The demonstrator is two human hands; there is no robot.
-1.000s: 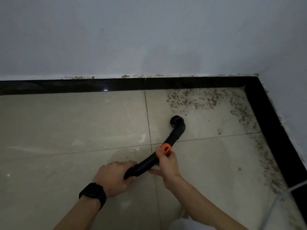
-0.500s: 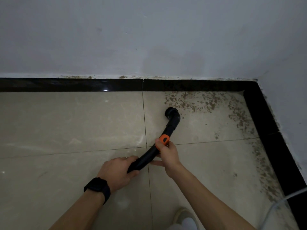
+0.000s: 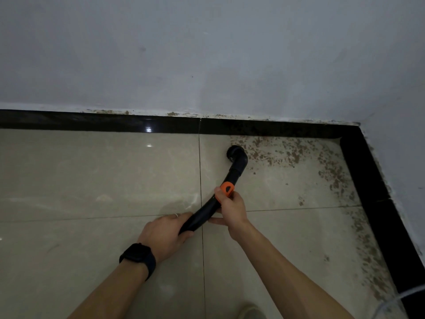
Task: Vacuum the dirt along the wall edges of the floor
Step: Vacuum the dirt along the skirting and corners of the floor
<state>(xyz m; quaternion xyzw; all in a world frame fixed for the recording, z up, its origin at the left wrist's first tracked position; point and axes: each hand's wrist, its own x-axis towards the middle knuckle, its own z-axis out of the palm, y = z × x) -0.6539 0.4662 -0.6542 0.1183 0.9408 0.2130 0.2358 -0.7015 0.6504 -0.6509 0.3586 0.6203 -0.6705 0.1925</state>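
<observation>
Your right hand (image 3: 231, 209) was curled round the curved black plastic vacuum wand (image 3: 235, 174) just below its orange collar (image 3: 227, 189), thumb up against that collar. Your left hand (image 3: 165, 233) gripped the wand's lower end, fingers wrapped over it. At the far end, the elbowed round nozzle (image 3: 235, 153) sat on the glossy beige tiled floor (image 3: 92, 176). It was at the near-left edge of the brown crumbly dirt (image 3: 290, 154), close to the black skirting strip (image 3: 92, 122) but, as far as I could tell, not touching it.

I judged the wand rigid and light, a hollow tube that would steer easily yet skate on polished tile. Its smooth plastic offered little purchase, so the collar was the sensible stop for your forward grip, with the rear hand setting the angle.

The dirt looked loose and dry, banded along the skirting and round the corner down the right-hand edge. Above rose the white painted wall (image 3: 207, 54), smeared brown at its foot. A black wristwatch (image 3: 138, 257) was on your left wrist, and a pale cable (image 3: 410, 295) crossed the lower right corner.
</observation>
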